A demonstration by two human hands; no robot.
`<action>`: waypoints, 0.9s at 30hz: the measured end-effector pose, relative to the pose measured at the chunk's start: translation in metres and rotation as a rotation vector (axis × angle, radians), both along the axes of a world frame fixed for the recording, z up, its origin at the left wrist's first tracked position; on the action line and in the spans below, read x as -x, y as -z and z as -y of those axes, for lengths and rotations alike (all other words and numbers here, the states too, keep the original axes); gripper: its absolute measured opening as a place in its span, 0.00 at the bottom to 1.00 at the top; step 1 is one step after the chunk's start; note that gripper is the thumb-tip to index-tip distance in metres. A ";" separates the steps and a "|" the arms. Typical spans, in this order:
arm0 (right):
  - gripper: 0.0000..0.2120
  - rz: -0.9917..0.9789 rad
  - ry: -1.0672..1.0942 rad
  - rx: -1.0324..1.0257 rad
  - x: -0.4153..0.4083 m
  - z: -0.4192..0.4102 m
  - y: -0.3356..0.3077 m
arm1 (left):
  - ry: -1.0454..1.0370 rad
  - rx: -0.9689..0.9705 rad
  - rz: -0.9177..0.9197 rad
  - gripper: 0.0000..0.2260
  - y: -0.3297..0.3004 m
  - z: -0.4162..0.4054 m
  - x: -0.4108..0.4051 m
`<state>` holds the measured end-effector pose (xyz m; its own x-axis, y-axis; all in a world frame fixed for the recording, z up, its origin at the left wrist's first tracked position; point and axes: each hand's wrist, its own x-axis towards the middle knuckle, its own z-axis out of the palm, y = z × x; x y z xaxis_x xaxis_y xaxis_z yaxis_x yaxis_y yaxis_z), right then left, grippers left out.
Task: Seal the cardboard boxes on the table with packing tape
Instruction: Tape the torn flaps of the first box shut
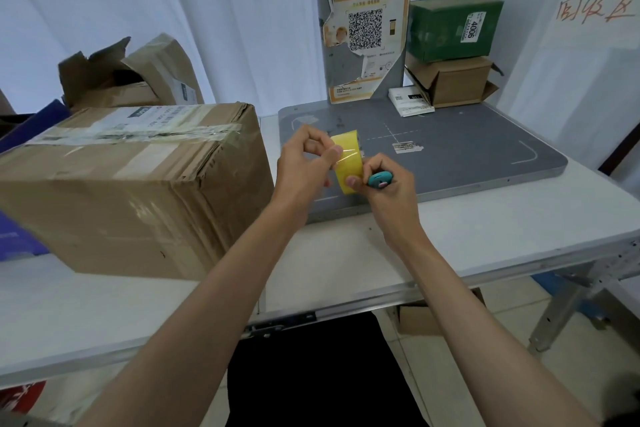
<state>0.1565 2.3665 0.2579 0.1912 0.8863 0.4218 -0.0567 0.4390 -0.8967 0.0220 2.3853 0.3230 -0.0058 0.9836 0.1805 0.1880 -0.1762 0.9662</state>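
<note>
both bare forearms reach from 6 o'clock toward 12, hands meeting near centre; left hand (pixel 304 163) at 9 o'clock of the right, thumb and fingers curled in a pinch; right hand (pixel 384 187) curled, knuckles up, thumb tip pointing to 9 o'clock

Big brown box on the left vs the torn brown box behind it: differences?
The large brown cardboard box has its flaps closed, with clear tape along the top seam; the torn brown cardboard box behind it stands open with ragged, upturned flaps. The large box looks bigger and sits nearer the table's front edge; the torn one sits further back. Both are worn brown cardboard carrying labels.
</note>
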 end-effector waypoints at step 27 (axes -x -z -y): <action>0.04 1.014 0.013 0.114 0.024 -0.051 -0.018 | -0.083 -0.205 -0.459 0.13 -0.037 0.032 0.013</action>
